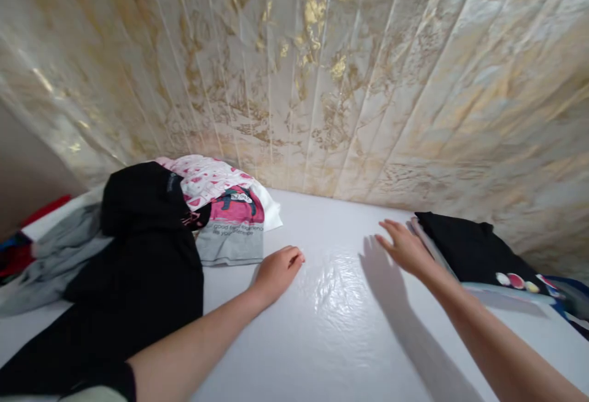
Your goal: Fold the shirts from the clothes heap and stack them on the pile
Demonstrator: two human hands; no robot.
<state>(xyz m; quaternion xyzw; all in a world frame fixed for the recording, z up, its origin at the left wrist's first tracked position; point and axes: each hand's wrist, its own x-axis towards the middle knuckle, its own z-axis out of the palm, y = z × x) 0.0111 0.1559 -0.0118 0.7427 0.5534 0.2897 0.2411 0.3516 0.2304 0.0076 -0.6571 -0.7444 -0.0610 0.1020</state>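
Note:
My left hand [278, 274] is curled into a loose fist just above the white tabletop [340, 328], with nothing visible in it. Close to its left lies a grey shirt [232, 245] with a pink print and lettering, part of a loose heap of clothes. My right hand [405, 247] has its fingers stretched out and holds nothing; its shadow falls on the table. Beside it, on the right, is a stack of folded clothes with a black garment [469, 245] on top.
The heap on the left includes black clothing [151, 291], a white garment with pink marks [211, 176], a grey garment [69, 255] and something red [16, 261]. A blue garment [568, 291] sits at the far right. Behind the table hangs a gold-patterned curtain [294, 83].

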